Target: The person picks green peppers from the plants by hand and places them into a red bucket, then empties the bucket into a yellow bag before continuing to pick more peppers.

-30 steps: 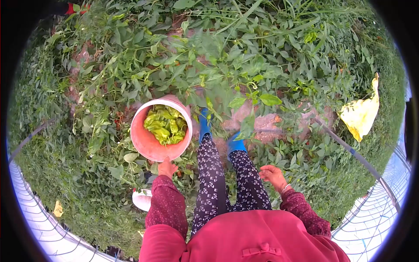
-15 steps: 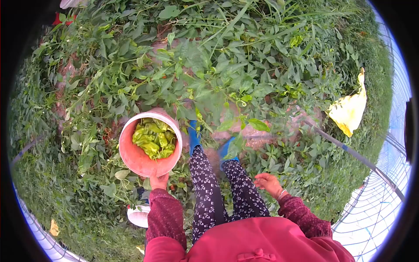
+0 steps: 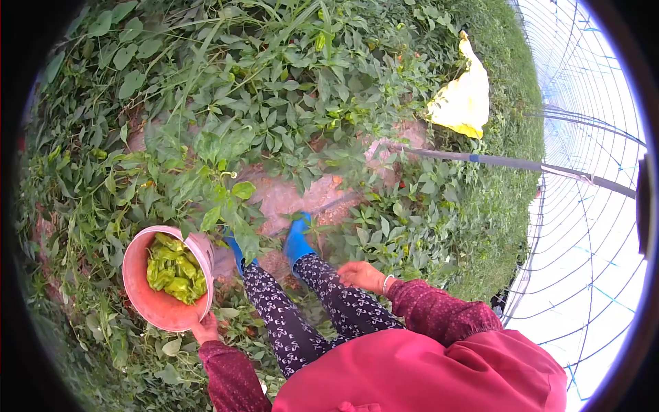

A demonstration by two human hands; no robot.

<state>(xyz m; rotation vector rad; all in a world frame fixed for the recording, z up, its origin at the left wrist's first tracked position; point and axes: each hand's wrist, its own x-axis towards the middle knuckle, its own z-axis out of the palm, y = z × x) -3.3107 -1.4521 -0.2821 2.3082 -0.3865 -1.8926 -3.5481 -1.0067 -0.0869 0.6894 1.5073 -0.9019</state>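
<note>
Left hand (image 3: 205, 329) at bucket (image 3: 161, 307) rim

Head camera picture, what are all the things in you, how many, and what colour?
bucket: one, pink, left side
peppers: several, green, in bucket
plants: too many to count, green, all around
sack: one, yellow, upper right
pole: one, grey, right side
ground: one patch, brownish-pink, middle
boots: two, blue, middle
bracelet: one, whitish, right wrist
left hand: one, bare, at bucket's rim
right hand: one, bare, above legs
</note>
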